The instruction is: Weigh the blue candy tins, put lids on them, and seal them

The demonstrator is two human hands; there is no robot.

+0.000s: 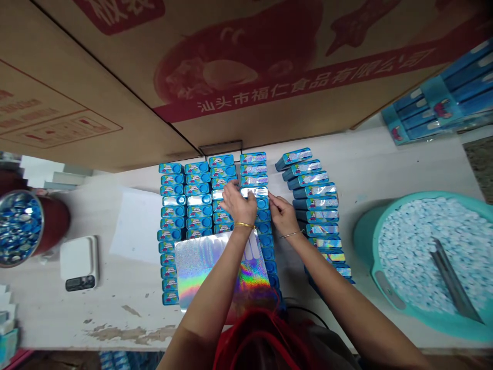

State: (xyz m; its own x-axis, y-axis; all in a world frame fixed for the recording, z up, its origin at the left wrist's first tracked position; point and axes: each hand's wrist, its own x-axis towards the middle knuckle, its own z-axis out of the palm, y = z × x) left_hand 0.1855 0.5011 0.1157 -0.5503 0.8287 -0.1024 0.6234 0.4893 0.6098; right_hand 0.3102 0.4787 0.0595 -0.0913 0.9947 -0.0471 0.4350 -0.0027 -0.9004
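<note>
My left hand (239,204) reaches over the columns of small blue boxes (198,211), its fingers apart and its thumb on a shiny silver sticker strip (254,192) lying across one box. At the right end of that strip is my right hand (284,216), thumb and fingertips pressed together; whether they pinch the strip or the box edge cannot be made out. Beneath my left forearm a holographic sticker sheet (215,257) rests on the boxes. To the right, a slanting row of blue boxes (316,204) carries similar shiny strips on top.
Large cardboard cartons (246,97) wall off the back. On the left are a white scale (79,259), white paper (136,226) and a red pot (57,221) of blue-silver pieces. A turquoise tub (365,241) with white pieces and a metal scoop (454,280) stands right, near wrapped blue packs (431,108).
</note>
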